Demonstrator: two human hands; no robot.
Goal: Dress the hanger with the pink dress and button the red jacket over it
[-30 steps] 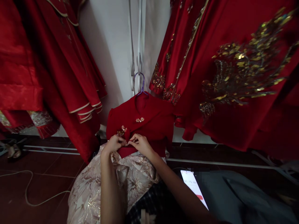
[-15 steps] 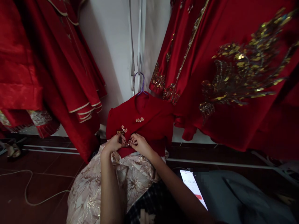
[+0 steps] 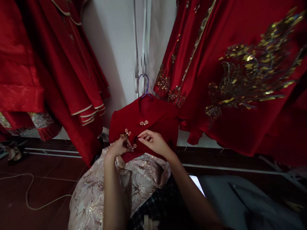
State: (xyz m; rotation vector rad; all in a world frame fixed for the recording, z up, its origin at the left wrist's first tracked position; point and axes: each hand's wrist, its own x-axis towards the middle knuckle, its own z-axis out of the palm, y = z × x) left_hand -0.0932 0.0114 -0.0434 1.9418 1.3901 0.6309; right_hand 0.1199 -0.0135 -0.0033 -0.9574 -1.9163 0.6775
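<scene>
A sleeveless-looking red top (image 3: 155,111) hangs in front of me on a purple hanger (image 3: 147,85). Pearl-like flower ornaments (image 3: 144,123) sit on its front, with one small pearl ornament (image 3: 133,146) low near the hem. Beside that low ornament, my left hand (image 3: 119,147) pinches the red cloth, and a gold-brown clip-like piece (image 3: 124,136) shows just above its fingers. My right hand (image 3: 153,141) is held a little right of the ornament, over the top, thumb and forefinger together; whatever they may hold is too small to make out.
Pale gold-patterned fabric (image 3: 91,198) lies bunched over my lap. Red garments (image 3: 79,73) hang left, and a sequined red garment (image 3: 249,76) hangs right. A lit phone (image 3: 198,185) lies by my right forearm. A white cable (image 3: 30,191) runs over the tiled floor.
My right hand has moved away from the low ornament, up and to the right. Its forearm now covers more of the phone. My left hand stays in place on the cloth.
</scene>
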